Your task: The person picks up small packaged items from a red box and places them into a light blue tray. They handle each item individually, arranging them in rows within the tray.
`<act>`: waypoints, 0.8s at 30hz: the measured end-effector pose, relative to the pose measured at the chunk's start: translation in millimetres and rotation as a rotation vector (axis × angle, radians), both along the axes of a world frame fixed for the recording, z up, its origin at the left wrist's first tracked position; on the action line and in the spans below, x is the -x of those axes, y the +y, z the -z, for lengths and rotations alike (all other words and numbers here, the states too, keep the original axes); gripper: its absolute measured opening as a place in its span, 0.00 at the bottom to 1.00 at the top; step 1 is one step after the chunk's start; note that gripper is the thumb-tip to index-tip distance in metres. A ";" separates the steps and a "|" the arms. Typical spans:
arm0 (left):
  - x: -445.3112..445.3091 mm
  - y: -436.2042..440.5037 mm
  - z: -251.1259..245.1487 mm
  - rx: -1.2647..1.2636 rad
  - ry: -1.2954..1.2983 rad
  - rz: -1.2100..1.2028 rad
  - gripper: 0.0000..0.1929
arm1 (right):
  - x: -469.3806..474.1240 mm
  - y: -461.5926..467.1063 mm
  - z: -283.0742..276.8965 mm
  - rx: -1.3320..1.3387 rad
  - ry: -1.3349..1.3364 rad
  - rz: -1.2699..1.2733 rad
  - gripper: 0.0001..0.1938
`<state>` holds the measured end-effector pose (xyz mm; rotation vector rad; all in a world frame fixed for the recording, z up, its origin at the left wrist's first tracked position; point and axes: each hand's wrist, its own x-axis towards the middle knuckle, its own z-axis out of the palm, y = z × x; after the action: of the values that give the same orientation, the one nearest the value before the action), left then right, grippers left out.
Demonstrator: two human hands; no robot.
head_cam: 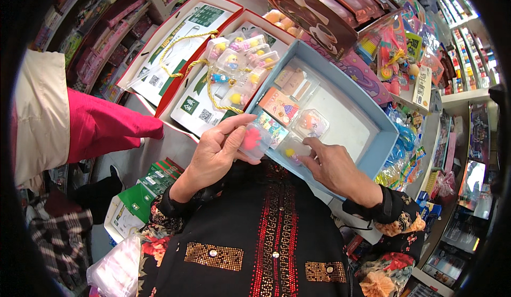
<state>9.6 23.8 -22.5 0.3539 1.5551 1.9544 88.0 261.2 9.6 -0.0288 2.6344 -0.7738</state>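
My left hand [217,149] holds a small clear plastic box [254,139] with a pinkish-red item inside, over the near left edge of a light-blue tray box [347,85]. Inside the tray's near corner, my right hand [333,163] grips another clear plastic box [293,150], which contains a yellow and purple figure. Beside that lies a clear case [311,123] with an orange-and-white item. Along the tray's left side are an orange printed carton [279,105], a teal printed carton [271,126] and a beige carton [293,82].
Left of the tray, two red-rimmed white cartons [175,53] with gold rope handles bear several clear boxes of toy figures [231,60]. A brown carton [315,25] stands behind. Bagged toys [399,57] crowd the right. A person in pink trousers [107,125] stands at left.
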 end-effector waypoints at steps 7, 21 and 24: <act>0.9 0.0 5.3 -0.016 0.010 0.035 0.19 | -10.8 -10.2 -3.7 -0.051 0.155 -0.056 0.11; -0.6 -1.3 0.7 0.016 0.024 0.006 0.18 | 44.0 76.8 -10.6 0.062 0.193 0.418 0.07; 0.1 -4.1 1.1 0.015 0.033 0.007 0.18 | 45.5 85.5 0.6 -0.170 0.292 0.300 0.09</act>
<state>9.5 19.7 -23.7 0.3871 1.5860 1.9399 42.5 346.7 9.0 0.3311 3.0179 -0.6772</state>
